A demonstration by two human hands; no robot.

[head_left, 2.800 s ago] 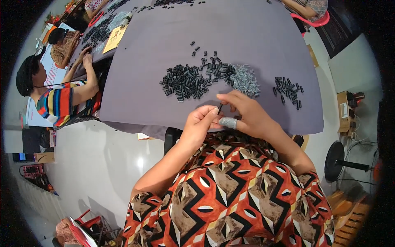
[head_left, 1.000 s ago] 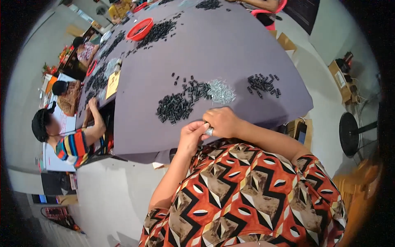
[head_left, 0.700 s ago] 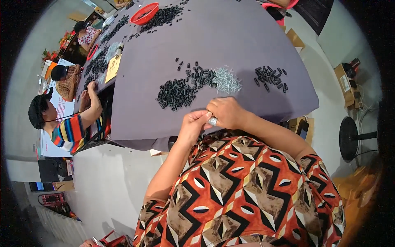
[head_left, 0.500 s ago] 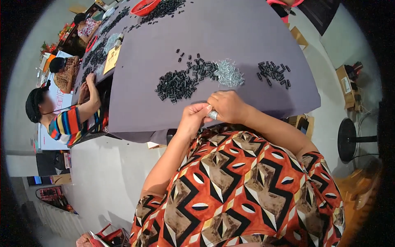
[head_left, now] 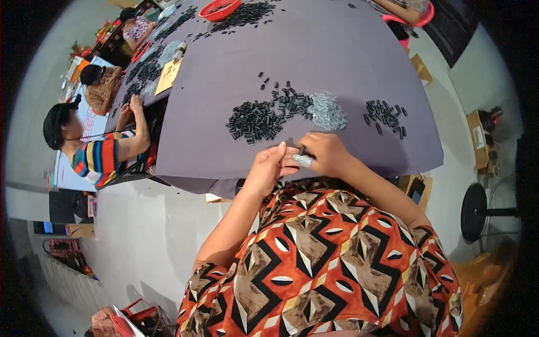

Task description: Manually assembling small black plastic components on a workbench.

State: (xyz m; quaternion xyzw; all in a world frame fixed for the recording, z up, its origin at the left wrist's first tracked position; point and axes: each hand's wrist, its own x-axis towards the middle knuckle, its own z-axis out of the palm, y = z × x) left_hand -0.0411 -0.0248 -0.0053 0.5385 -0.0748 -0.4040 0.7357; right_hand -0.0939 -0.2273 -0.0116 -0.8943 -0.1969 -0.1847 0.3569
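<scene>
My right hand (head_left: 327, 153) is closed, with a small black cylindrical piece (head_left: 302, 150) showing at its fingertips. Close beside it, my left hand (head_left: 268, 167) has its thumb raised and its fingers stretched toward the right one; I see nothing held in it. A silver-grey wrap (head_left: 302, 160) sits on a finger where the hands meet; whose finger cannot be told. Just beyond the hands, a heap of black pieces (head_left: 255, 122) lies on the grey-covered table (head_left: 224, 62). Thin silvery pins (head_left: 327, 111) are piled to its right, and a smaller group of black pieces (head_left: 384, 115) lies farther right.
A red basket (head_left: 220, 10) stands by more black pieces at the table's far end. On the left, a person in a striped shirt (head_left: 101, 160) works at an adjoining table near a yellow card (head_left: 168, 76). A black round fan (head_left: 474, 212) and cardboard boxes (head_left: 479, 140) stand right.
The view has shifted, so the table appears farther right and lower. My hands have drawn slightly apart: the left thumb has lifted, and a black piece now shows at the right fingertips.
</scene>
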